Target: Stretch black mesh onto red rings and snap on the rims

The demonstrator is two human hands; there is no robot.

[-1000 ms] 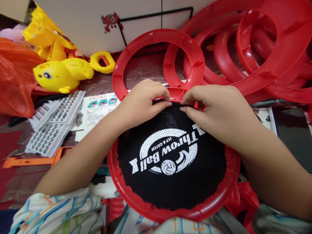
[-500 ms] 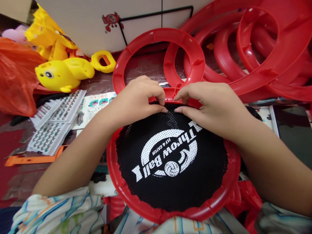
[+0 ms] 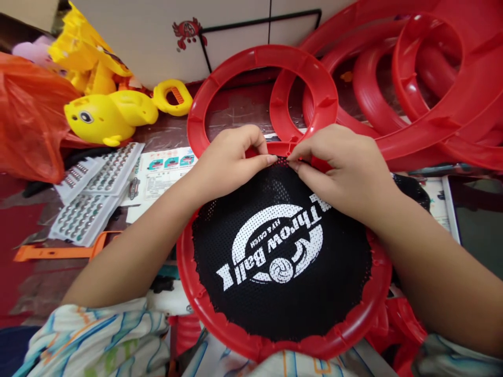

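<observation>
A black mesh net (image 3: 283, 309) with white "Throw Ball" print is stretched across a round red plastic ring (image 3: 188, 285) that leans against my lap. At the ring's far side, my left hand (image 3: 239, 157) is closed, its thumb and fingers pinching the net's edge by the rim. Just to the right, my right hand (image 3: 341, 173) also pinches the mesh edge between thumb and index finger. Only a small gap separates the two sets of fingertips. Small holes of the mesh show lighter near the left thumb. The fingers partly hide the rim there.
Several loose red rings (image 3: 322, 99) lie behind my hands, against a white box (image 3: 243, 31). On the left are a yellow duck-like toy part (image 3: 113, 115), an orange plastic bag (image 3: 27, 115), trays of small round pieces (image 3: 82, 220) and an orange strip (image 3: 58, 254). A dark-screened device (image 3: 475, 214) lies right.
Both hands have drawn the net's far edge up toward the red rim, and the fingertips are closer to it. The whole view has shifted slightly.
</observation>
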